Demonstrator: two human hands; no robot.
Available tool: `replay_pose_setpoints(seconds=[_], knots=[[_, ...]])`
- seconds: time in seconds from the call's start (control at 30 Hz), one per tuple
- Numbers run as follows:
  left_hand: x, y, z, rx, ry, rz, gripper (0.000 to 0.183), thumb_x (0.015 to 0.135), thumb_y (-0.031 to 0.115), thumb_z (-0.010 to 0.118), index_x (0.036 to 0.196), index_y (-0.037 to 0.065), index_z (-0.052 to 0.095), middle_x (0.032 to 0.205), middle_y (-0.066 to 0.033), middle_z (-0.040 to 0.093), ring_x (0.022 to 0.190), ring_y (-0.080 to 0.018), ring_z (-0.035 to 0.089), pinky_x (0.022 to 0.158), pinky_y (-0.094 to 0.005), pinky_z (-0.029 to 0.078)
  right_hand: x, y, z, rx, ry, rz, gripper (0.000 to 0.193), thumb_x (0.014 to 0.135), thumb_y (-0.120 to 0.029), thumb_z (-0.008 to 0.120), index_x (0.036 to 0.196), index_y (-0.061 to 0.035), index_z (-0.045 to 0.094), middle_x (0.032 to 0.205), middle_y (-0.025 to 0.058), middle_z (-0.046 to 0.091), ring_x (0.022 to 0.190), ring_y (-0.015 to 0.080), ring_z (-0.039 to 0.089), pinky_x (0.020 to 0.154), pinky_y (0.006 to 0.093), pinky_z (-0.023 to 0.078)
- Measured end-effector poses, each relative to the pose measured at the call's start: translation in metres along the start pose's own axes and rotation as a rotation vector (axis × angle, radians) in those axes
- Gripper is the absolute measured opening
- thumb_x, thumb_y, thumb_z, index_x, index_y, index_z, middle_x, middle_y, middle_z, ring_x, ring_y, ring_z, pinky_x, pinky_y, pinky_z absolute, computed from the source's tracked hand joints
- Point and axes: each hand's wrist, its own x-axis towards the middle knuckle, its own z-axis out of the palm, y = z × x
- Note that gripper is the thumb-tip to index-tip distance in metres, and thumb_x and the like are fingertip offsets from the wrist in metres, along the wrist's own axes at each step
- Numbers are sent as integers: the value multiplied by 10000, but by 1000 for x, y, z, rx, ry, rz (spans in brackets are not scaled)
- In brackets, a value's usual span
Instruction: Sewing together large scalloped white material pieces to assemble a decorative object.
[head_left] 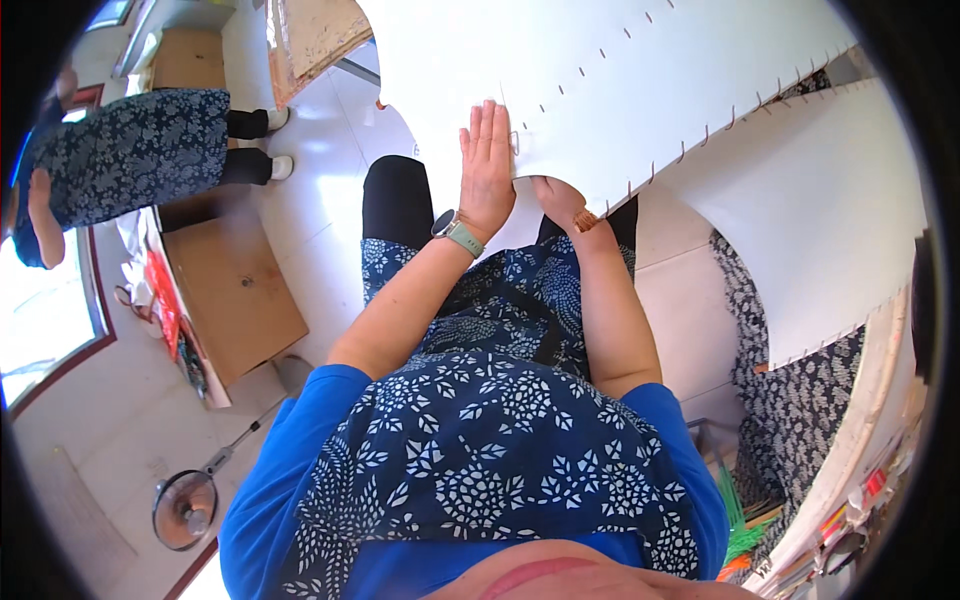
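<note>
A large white sheet [570,100] spreads across the top of the head view, with short brown wire-like or thread-like bits along its slanted edge and in a row across its face. My left hand [487,170] lies flat on it near its curved front edge, fingers stretched out and together. A small pale loop [515,143] shows beside these fingers. My right hand [558,197] reaches beneath that edge; its fingers are hidden under the sheet. Whether they grip it I cannot tell.
Another white sheet [810,190] with similar bits lies on the right, over dark floral cloth [800,410]. At the left stands a person in a floral apron [130,145], near a brown cabinet [235,290]. A round heater or fan [185,508] stands lower left.
</note>
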Motion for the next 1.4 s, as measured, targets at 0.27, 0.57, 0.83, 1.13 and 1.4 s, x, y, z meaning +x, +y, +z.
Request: replay_pose_setpoints(seconds=[0.27,0.57,0.83,1.13,1.4], knots=[[2,3,-5,-46,-93,7,708,751,-158,416,1409,-90,162,1445,-307,204,1367,-430,173,1085,-550,153,-11,-23,-3,319,-69,212,363,891,-83,427,1229,27,501,1248,232,510,1193,358,458,1040,416,310],[5,-4,-14,-47,-101,-15,713,741,-163,414,1406,-88,167,1448,-304,197,1374,-420,159,1097,-527,149,-42,-3,-1,370,174,241,188,932,-138,495,968,16,596,828,87,607,817,181,590,769,285,462],[-1,-6,-12,-67,-80,14,798,693,-160,505,1417,-46,187,1458,-266,211,1379,-394,163,1114,-473,163,-36,-11,-8,550,284,249,132,874,-85,601,970,2,624,877,68,659,677,144,549,638,284,467],[-1,-2,-13,-109,-52,-3,840,656,-161,543,1416,-19,216,1453,-245,241,1376,-378,183,1122,-415,190,-54,-14,0,1651,351,918,107,852,-137,633,867,-39,592,745,39,544,681,157,518,606,293,423],[-21,-7,-7,-166,-24,13,702,720,-143,444,1391,-34,270,1451,-230,252,1373,-383,193,1105,-494,181,-24,6,30,1935,607,877,253,940,-198,434,1066,-3,536,956,116,598,930,275,585,846,393,502]])
